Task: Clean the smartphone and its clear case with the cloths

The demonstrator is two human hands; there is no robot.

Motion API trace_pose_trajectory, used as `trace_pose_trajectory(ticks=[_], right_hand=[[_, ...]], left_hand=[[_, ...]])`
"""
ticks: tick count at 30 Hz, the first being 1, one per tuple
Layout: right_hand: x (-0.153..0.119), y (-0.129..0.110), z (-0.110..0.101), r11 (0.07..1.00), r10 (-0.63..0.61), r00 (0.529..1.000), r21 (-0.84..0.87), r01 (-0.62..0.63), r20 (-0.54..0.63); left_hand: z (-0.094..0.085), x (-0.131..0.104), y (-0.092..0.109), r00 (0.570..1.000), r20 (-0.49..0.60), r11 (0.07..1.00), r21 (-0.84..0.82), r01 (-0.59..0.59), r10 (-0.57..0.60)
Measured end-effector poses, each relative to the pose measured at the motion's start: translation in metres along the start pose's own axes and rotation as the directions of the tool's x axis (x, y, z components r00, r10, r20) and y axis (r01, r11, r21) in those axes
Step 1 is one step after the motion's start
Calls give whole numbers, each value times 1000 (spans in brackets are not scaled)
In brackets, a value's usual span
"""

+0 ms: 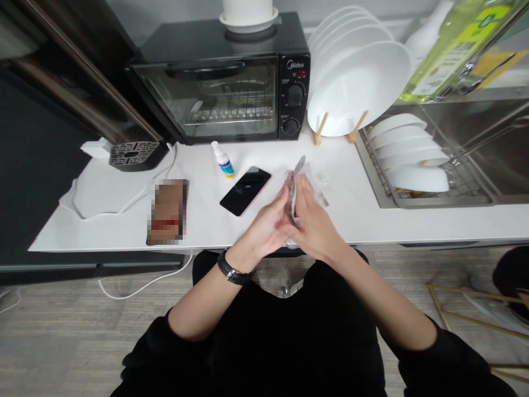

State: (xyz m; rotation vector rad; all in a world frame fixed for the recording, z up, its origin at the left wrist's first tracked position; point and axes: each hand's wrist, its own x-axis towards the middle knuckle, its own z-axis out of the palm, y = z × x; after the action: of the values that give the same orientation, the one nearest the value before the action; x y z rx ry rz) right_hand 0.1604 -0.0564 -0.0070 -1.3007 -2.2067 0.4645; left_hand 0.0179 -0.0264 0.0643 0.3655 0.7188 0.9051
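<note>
Over the counter's front part, my left hand and my right hand come together, palms facing, with a crumpled whitish sheet pressed between them. The sheet looks like a tissue or wipe; whether something else lies inside it is hidden by my fingers. Left of my hands a black-screened smartphone rests flat on the counter. Behind that phone stands a small white spray bottle with a blue and yellow label. Farther left lies another phone-shaped object, its surface pixelated.
A black toaster oven stands at the back of the white counter. To its right are large white plates in a wooden rack, then a sink with bowls. A white cable runs across the counter's left side.
</note>
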Motion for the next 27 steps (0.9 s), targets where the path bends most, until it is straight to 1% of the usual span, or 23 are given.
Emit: trace_pose_trajectory(ticks=[2,4,6,9,11,13,15,16,17,18,19,20,21,22,24,25,27], right_hand=[[-2,-10,3,997,-71,997,20,70,12],[-12,-21,7,991,-135,991,-20,135,-2],[-21,-23,6,986,-142,989,-99,137,-45],[-29,-8,-5,977,-133,985,-179,112,-112],[-31,6,-12,975,-146,974,-193,112,-172],[-33,16,-13,978,-141,952,-189,90,-272],[-34,17,-9,987,-96,911,-154,37,-401],[-33,15,-6,994,-44,881,-106,-7,-470],[-32,13,-3,997,36,843,-32,-63,-537],[-31,9,-1,990,138,793,66,-123,-594],[-29,6,0,969,246,743,174,-175,-623],[-27,3,0,938,340,708,274,-211,-619],[-25,2,-2,908,405,700,349,-232,-588],[-24,2,-5,887,436,722,391,-245,-537],[-24,4,-12,884,424,805,381,-270,-414],[-26,7,-16,896,402,842,341,-283,-360],[-30,14,-22,927,357,888,229,-298,-289]], left_hand=[[0,3,7,999,-36,998,52,-38,40],[-3,7,17,999,-39,994,108,-19,23],[-8,12,24,1000,-17,992,127,8,-6],[-16,17,24,1000,12,989,150,9,-11],[-21,17,21,1000,25,975,223,-8,3],[-26,14,20,999,24,942,333,-33,27],[-31,12,19,996,28,878,470,-86,82],[-33,11,19,991,41,827,547,-129,128],[-36,12,19,983,62,762,624,-173,172],[-38,14,19,974,86,686,697,-208,208],[-40,17,19,966,105,604,763,-231,237],[-43,20,19,959,113,519,821,-236,258],[-44,24,19,955,111,432,873,-225,274],[-45,28,19,953,104,340,918,-201,284],[-44,34,20,957,106,139,979,-148,269],[-43,35,20,964,119,37,991,-131,240],[-41,35,19,972,153,-152,980,-126,176]])
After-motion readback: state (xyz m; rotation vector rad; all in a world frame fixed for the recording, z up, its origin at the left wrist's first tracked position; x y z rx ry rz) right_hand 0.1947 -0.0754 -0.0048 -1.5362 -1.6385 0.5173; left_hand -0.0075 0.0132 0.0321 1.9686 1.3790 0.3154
